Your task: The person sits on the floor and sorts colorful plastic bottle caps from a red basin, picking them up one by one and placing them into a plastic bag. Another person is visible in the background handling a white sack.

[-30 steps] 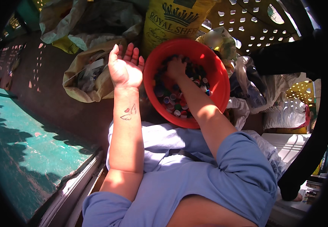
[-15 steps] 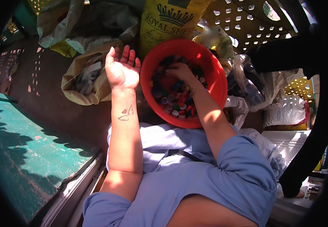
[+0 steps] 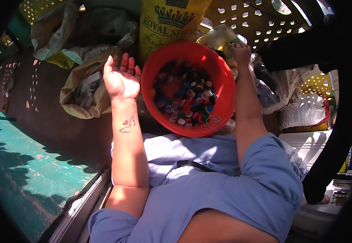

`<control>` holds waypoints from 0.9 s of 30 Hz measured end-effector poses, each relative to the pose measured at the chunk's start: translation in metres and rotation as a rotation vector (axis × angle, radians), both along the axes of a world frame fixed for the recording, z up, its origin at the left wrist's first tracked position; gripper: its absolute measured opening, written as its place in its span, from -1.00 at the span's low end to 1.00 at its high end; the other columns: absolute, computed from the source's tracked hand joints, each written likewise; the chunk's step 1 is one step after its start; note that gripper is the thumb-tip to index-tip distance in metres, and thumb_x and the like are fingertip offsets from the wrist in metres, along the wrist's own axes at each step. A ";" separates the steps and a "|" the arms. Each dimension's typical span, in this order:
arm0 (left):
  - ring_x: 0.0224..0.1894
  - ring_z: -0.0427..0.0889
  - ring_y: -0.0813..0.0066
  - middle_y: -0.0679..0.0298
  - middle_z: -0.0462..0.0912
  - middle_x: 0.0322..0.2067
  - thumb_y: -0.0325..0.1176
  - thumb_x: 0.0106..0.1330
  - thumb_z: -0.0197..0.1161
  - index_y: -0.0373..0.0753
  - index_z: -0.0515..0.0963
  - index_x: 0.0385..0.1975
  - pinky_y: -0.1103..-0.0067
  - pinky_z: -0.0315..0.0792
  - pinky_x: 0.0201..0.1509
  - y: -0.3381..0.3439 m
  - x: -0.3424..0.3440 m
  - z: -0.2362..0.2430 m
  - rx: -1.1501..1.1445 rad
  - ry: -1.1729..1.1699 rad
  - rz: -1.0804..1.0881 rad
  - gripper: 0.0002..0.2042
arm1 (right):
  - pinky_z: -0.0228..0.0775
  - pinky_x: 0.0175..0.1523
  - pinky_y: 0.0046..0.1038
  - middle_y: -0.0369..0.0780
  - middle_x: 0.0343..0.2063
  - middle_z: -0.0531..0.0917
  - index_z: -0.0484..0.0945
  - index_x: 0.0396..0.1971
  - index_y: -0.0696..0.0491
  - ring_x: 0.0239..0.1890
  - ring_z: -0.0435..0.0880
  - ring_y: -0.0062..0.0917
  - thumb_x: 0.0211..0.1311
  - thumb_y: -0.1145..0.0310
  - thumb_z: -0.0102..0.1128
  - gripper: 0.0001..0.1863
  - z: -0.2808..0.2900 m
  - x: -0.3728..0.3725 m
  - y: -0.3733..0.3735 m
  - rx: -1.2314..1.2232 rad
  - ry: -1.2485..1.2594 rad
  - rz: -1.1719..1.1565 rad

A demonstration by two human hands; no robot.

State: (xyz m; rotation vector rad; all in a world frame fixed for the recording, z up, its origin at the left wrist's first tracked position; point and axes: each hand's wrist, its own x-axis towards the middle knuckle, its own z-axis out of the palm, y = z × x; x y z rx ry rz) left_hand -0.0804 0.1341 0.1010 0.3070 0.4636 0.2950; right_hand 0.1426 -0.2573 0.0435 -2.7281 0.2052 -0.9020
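Note:
A red plastic basin (image 3: pixel 224 95) stands in front of me, with a loose heap of bottle caps (image 3: pixel 192 99) in several colours lying in it. Beside its left rim, my left hand (image 3: pixel 121 81) is palm up, fingers apart, with nothing on it. My right hand (image 3: pixel 241 53) is just past the basin's far right rim, over a pale plastic bag (image 3: pixel 220 36). Its fingers look spread at the bag, though they are small here and partly in shade. I see nothing certain held in them.
A yellow printed sack (image 3: pixel 164 28) stands behind the basin. At the left are a tan sack (image 3: pixel 72 95), its mouth open, and a whitish sack (image 3: pixel 99 36). Clear plastic bags (image 3: pixel 279 87) lie at the right, near a dark frame (image 3: pixel 293 54). A green surface (image 3: pixel 42 170) runs along the left.
My right hand has left the bottle caps in the basin and moved right and away from me to the pale bag. My left hand keeps its palm-up pose. The whole view has shifted slightly.

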 end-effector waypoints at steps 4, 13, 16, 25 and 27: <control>-0.12 0.45 0.40 0.30 0.48 -0.13 -0.09 0.19 0.19 -0.11 0.15 0.19 0.42 0.31 -0.02 0.003 -0.001 0.000 0.003 0.009 0.022 -0.40 | 0.30 0.11 -0.25 -0.14 -0.17 0.56 0.67 -0.22 -0.09 -0.01 0.48 -0.24 -0.14 0.04 0.38 -0.57 -0.015 -0.035 0.079 -0.080 0.029 0.477; -0.12 0.46 0.39 0.29 0.47 -0.11 -0.09 0.20 0.19 -0.12 0.12 0.21 0.41 0.31 -0.01 0.000 -0.002 0.001 0.018 0.009 0.008 -0.38 | 0.15 0.17 -0.06 -0.22 0.00 0.42 0.68 -0.28 -0.21 0.16 0.28 -0.25 0.01 0.05 0.18 -0.72 -0.103 -0.109 0.210 -0.280 0.493 0.729; -0.12 0.46 0.39 0.28 0.47 -0.12 -0.10 0.20 0.19 -0.12 0.11 0.22 0.41 0.31 -0.01 0.005 -0.003 0.001 0.019 -0.002 0.013 -0.37 | 0.13 0.16 -0.07 -0.23 0.01 0.41 0.67 -0.25 -0.21 0.17 0.26 -0.26 0.05 0.00 0.13 -0.68 -0.110 -0.107 0.217 -0.344 0.512 0.696; -0.14 0.46 0.38 0.28 0.48 -0.14 -0.10 0.19 0.19 -0.13 0.13 0.19 0.41 0.31 -0.02 0.005 -0.006 0.004 0.010 -0.010 0.018 -0.39 | 0.16 0.14 -0.01 -0.19 0.00 0.46 0.61 -0.14 -0.14 0.15 0.32 -0.24 0.08 -0.03 0.11 -0.59 -0.103 -0.106 0.212 -0.335 0.556 0.735; -0.14 0.46 0.38 0.28 0.48 -0.14 -0.10 0.19 0.19 -0.13 0.14 0.18 0.41 0.31 -0.03 0.007 -0.007 0.004 0.014 -0.005 0.029 -0.40 | 0.21 0.11 0.03 -0.17 0.00 0.46 0.57 -0.10 -0.13 0.13 0.36 -0.22 0.09 0.00 0.11 -0.59 -0.093 -0.103 0.206 -0.299 0.671 0.753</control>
